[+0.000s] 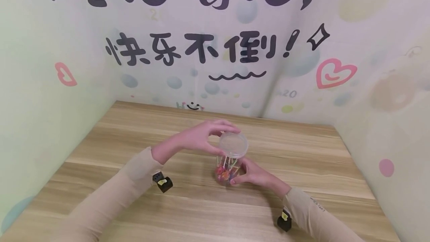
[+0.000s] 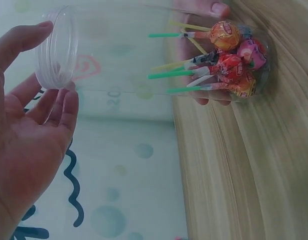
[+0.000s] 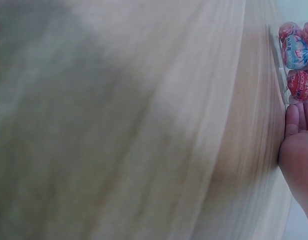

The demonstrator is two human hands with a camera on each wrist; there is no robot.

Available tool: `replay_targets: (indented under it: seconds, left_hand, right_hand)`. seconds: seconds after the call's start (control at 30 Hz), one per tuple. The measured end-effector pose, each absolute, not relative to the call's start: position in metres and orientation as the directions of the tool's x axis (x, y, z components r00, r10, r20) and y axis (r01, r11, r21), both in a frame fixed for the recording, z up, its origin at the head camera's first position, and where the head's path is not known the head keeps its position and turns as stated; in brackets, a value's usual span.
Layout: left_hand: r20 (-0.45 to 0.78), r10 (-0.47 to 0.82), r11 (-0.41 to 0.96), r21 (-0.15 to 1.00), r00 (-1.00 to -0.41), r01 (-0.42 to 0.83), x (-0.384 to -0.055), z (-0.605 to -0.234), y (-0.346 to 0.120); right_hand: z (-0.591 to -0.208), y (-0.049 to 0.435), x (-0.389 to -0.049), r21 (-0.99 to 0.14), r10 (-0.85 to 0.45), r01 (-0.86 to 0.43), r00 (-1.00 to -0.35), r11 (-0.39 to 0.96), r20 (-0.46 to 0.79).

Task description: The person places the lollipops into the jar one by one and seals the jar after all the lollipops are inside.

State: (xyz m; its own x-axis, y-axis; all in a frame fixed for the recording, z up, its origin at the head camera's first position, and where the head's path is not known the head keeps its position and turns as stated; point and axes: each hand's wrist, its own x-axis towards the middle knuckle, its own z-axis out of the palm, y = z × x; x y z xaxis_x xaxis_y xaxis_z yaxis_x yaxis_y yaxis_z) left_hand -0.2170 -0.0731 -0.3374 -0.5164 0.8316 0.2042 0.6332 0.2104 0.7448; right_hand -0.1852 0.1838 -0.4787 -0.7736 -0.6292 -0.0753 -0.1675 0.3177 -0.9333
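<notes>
A clear plastic jar (image 1: 224,161) stands on the wooden table, with several wrapped lollipops (image 2: 231,55) at its bottom, sticks pointing up. Its clear round lid (image 1: 233,144) sits at the mouth. My left hand (image 1: 201,137) grips the lid's rim from the left, thumb and fingers on opposite sides. Low on the jar's right side, my right hand (image 1: 256,176) holds the wall, with the thumb in front and the other fingers partly hidden behind. In the right wrist view, only the jar's base with red and blue lollipops (image 3: 296,52) shows beside the fingers.
The wood-grain table (image 1: 161,212) meets a printed wall (image 1: 201,85) at the back, and pale walls rise at both sides. A small black device (image 1: 164,184) is worn at the left wrist, another (image 1: 284,222) at the right.
</notes>
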Motion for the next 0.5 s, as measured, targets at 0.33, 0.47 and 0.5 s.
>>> replay_targets:
  seconds: [0.33, 0.47, 0.5]
  left_hand:
    - [0.300, 0.799, 0.059, 0.824, -0.522, 0.564, -0.216, -0.350, -0.073]
    - [0.337, 0.789, 0.018, 0.823, -0.513, 0.568, -0.212, -0.357, -0.074]
    - [0.345, 0.781, 0.015, 0.823, -0.520, 0.568, -0.210, -0.359, -0.074]
  right_hand:
    - [-0.476, 0.185, -0.184, -0.934, -0.626, -0.172, -0.777, 0.312, -0.066]
    - [-0.476, 0.184, -0.184, -0.929, -0.623, -0.180, -0.780, 0.322, -0.065]
    - [-0.476, 0.184, -0.184, -0.928, -0.622, -0.182, -0.780, 0.324, -0.064]
